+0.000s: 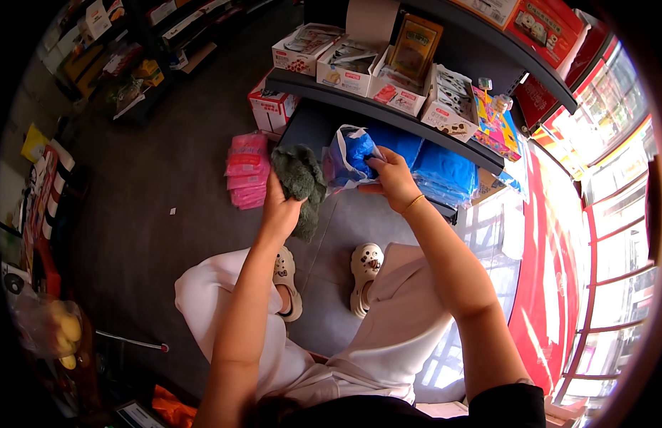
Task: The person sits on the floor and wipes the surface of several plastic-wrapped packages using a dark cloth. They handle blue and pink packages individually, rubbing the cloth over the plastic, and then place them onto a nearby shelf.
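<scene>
A dark green cleaning cloth point(296, 176) hangs crumpled from my left hand point(281, 206), its lower end dangling over the floor. My right hand point(395, 179) grips a white, partly clear plastic pack point(339, 158) by its right side. Blue plastic film point(359, 152) bulges in the pack's open mouth. Both hands are raised in front of the low shelf, the cloth close beside the pack. Behind my right hand, flat blue plastic packs point(446, 171) lie stacked on the bottom shelf. Left of the cloth, a pile of pink plastic packs point(248, 171) sits on the floor.
On the shelf above point(357, 99) stand several open snack boxes point(344, 72) and a colourful candy box point(494, 123). A red-and-white carton point(272, 109) is by the shelf's left end. My clog-style shoes point(368, 262) rest on grey floor tiles point(320, 278). Bananas point(66, 329) are at lower left.
</scene>
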A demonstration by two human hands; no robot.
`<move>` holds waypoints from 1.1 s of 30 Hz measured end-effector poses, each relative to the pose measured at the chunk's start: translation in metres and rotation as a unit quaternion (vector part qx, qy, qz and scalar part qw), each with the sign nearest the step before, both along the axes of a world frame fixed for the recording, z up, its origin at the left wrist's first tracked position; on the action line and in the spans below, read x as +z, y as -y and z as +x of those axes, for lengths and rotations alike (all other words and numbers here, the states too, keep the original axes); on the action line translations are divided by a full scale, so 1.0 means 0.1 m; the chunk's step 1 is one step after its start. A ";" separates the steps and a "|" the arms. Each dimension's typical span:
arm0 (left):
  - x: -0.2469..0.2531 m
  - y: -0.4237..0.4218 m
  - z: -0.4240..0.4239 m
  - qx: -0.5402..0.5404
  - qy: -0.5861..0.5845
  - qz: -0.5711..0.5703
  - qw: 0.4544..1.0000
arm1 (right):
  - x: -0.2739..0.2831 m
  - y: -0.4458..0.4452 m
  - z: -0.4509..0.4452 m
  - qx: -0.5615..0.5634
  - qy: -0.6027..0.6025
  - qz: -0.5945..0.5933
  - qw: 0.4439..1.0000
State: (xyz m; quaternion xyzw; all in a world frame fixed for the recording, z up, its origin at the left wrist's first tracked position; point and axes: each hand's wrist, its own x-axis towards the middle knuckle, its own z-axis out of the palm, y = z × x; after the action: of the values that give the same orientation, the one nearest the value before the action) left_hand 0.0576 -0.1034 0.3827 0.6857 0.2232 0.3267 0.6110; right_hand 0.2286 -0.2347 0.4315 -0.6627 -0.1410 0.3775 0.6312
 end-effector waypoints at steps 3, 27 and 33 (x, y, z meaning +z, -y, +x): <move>0.03 0.03 -0.05 -0.052 -0.105 0.156 0.981 | -0.12 -0.04 0.05 -0.032 -0.008 0.009 0.999; -0.28 0.02 0.09 0.029 -0.057 0.084 0.994 | 0.00 -0.13 -0.43 0.048 0.624 -0.005 0.780; -0.15 0.08 0.09 0.041 -0.001 0.052 0.998 | 0.16 -0.15 -0.53 0.036 0.758 0.036 0.650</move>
State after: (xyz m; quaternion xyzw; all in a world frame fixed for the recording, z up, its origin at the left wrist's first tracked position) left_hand 0.0666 -0.1116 0.3675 0.7069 0.2342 0.3616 0.5610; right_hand 0.1758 -0.2193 0.4475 -0.6894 -0.6078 -0.2393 0.3131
